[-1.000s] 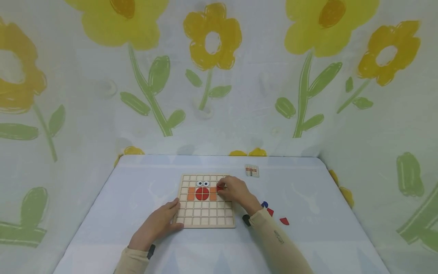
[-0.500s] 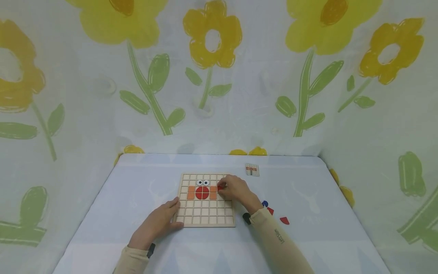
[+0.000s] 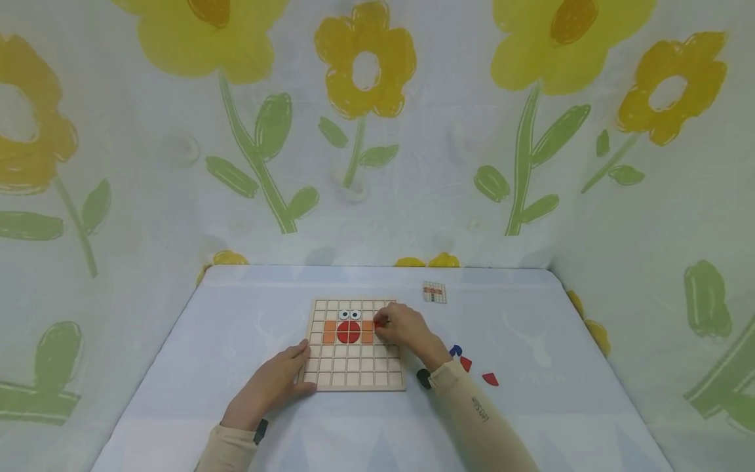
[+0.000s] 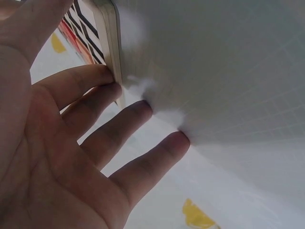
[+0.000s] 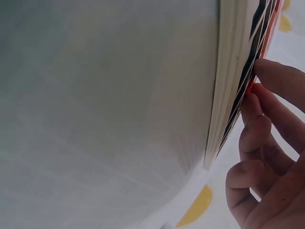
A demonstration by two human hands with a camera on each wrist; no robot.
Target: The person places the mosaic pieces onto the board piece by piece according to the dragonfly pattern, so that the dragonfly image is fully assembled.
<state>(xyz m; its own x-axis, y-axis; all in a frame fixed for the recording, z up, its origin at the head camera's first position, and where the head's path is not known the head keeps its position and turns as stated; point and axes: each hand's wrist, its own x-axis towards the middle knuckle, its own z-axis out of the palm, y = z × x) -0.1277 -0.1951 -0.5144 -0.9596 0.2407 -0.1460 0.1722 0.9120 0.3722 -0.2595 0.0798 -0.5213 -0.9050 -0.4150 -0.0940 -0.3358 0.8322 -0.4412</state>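
Note:
A light wooden grid board [image 3: 354, 367] lies on the table in the head view. On it are a red circle [image 3: 348, 332] made of quarter pieces, orange tiles [image 3: 329, 332] on both sides of the circle, and two eye tiles [image 3: 350, 315] above it. My left hand [image 3: 274, 380] rests against the board's left edge, fingers fairly straight and thumb near the front corner. At the right of the orange tiles, my right hand [image 3: 409, 331] pinches a red piece [image 5: 249, 87] down at the board's surface. Fingers mostly cover this piece, so its full shape is hidden.
A small pattern card [image 3: 434, 293] lies behind the board to the right. Beside my right forearm are blue pieces [image 3: 455, 351], a red piece [image 3: 466, 364], a red quarter piece [image 3: 490, 379] and dark pieces [image 3: 424, 377]. Flower-printed cloth [image 3: 413, 196] walls the table's back and sides.

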